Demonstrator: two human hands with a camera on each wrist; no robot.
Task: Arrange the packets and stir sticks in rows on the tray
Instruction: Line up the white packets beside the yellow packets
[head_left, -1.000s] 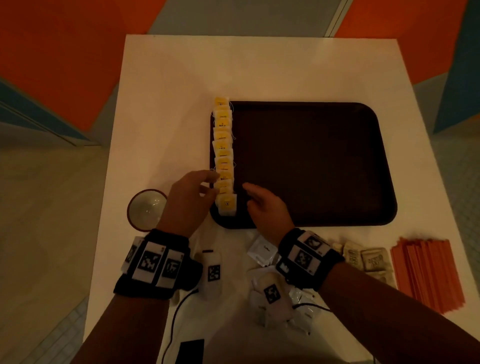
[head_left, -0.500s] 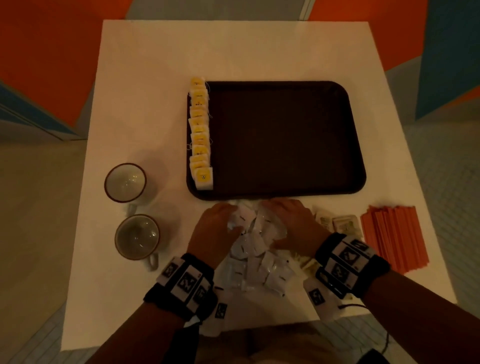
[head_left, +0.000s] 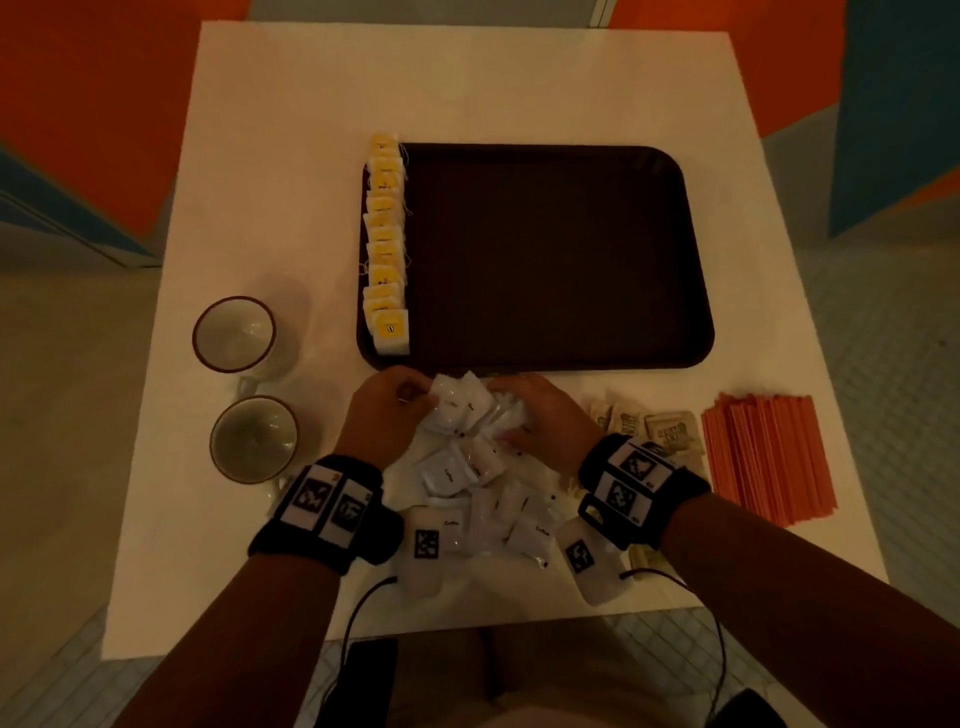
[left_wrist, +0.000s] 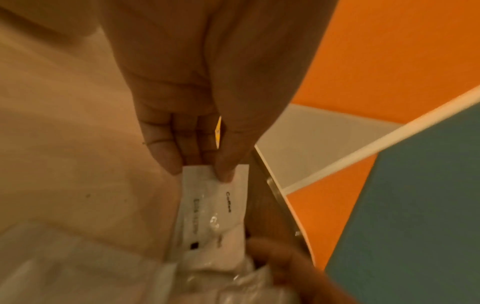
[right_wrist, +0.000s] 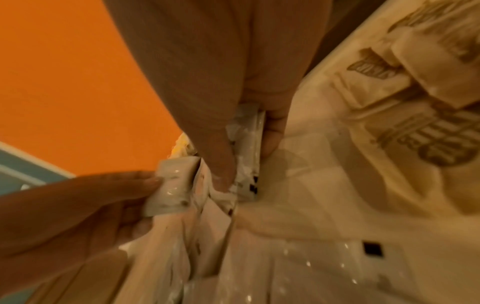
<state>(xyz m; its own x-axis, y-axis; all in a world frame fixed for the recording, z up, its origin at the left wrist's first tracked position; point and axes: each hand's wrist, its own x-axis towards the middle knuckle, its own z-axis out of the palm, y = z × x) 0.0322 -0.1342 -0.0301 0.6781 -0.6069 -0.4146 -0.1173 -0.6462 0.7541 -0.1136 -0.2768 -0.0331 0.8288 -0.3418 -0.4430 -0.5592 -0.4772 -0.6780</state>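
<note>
Both bare forearms reach forward side by side, each wrist wrapped in a black band carrying white square-patterned markers. The left hand (head_left: 384, 410) has its fingers (left_wrist: 166, 152) curled under and its thumb pressed down on top (a pinch, plainly seen from the wrist view) of a white rectangular coffee packet (left_wrist: 221, 207). The right hand (head_left: 545, 415), knuckles up and close beside the left, curls its thumb and fingers round a crumpled bunch of small white glossy packets (right_wrist: 246, 144).
</note>
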